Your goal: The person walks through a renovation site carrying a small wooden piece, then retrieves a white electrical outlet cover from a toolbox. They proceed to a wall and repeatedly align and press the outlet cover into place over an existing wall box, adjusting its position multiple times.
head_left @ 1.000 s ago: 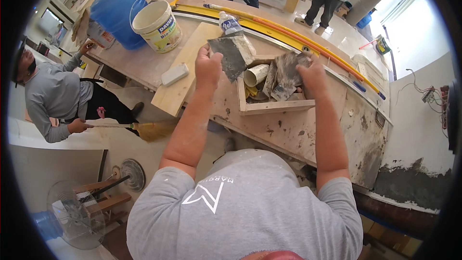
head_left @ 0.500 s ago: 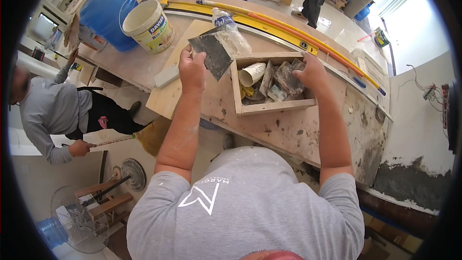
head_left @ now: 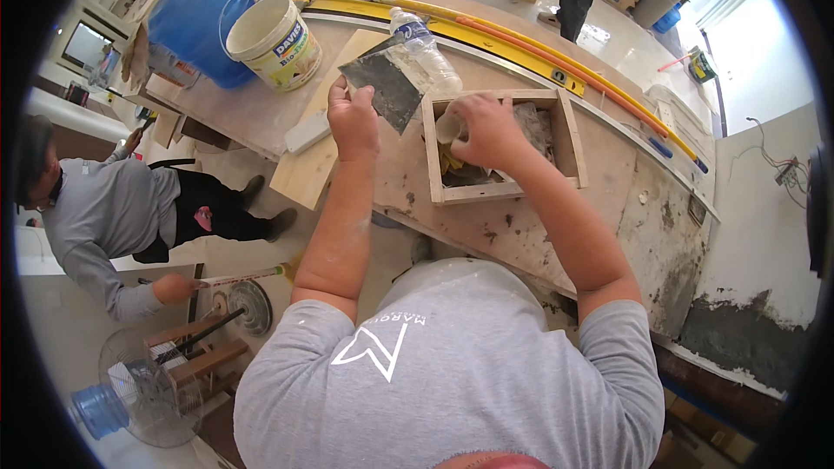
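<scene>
My left hand (head_left: 354, 122) pinches dark, worn flat square sheets (head_left: 391, 91) between thumb and fingers; a paler piece shows behind the front one. To their right, an open wooden box (head_left: 512, 194) rests on the worktable (head_left: 486, 226). Inside it my right hand (head_left: 491, 132) curls its fingers around a white, tube-like roll (head_left: 447, 128), partly hidden by the hand. A grey, dusty block-like piece (head_left: 532, 126) lies beyond that hand, and something yellow (head_left: 450, 161) shows low in the box.
Behind the box lie a water bottle (head_left: 430, 52), a yellow level (head_left: 486, 43) and long poles (head_left: 521, 39). A white bucket (head_left: 276, 43) and a blue water jug (head_left: 195, 26) stand far left. A board (head_left: 304, 175) overhangs the table edge. Another person (head_left: 122, 200) holds a broom at left.
My right hand has moved left from the box's far right corner onto the white roll. My left hand still holds the sheets. The person at left has swung the broom lower.
</scene>
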